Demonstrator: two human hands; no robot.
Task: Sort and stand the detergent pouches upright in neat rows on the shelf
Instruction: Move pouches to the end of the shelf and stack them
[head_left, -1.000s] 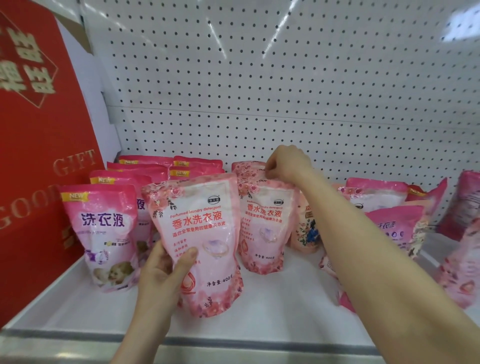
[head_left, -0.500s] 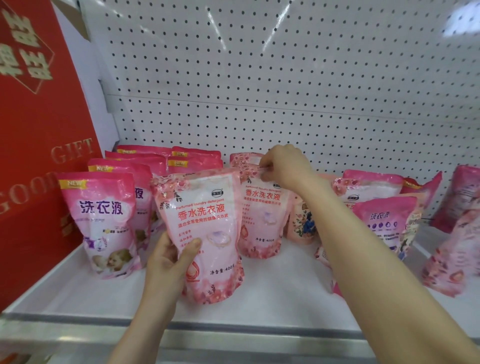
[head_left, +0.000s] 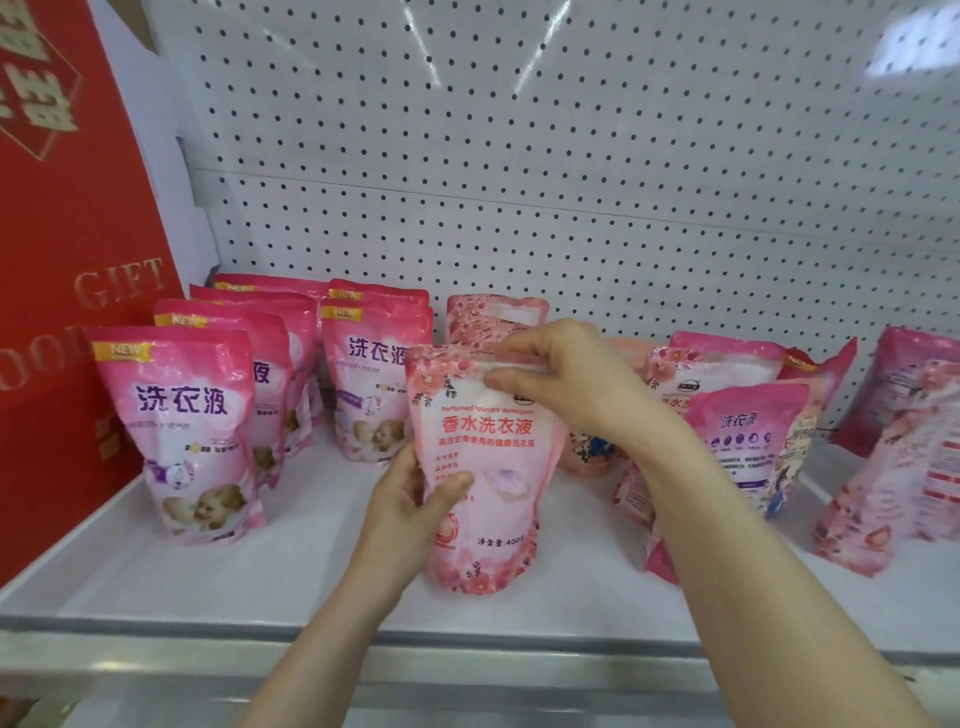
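Standing on white shelf (head_left: 311, 587) (pegboard wall (head_left: 571, 208) behind), floral pouch (head_left: 488, 462).

- Two hands: the left hand (head_left: 410, 499) and the right hand (head_left: 566, 384).
- One rose-print pouch (head_left: 493, 519), held between them.
- One second rose-print pouch (head_left: 496, 322), directly behind the hands.
- Six baby-picture pouches (head_left: 176, 436) out to the left of the left hand: a file of four, then a file of two.
- One magenta pouch (head_left: 748, 431) with purple lettering, right of the right hand.
- At least two more rose-print pouches (head_left: 727, 369) on that same side; the others there overlap too much to count.
- One red gift box (head_left: 67, 260), far left of the left hand.
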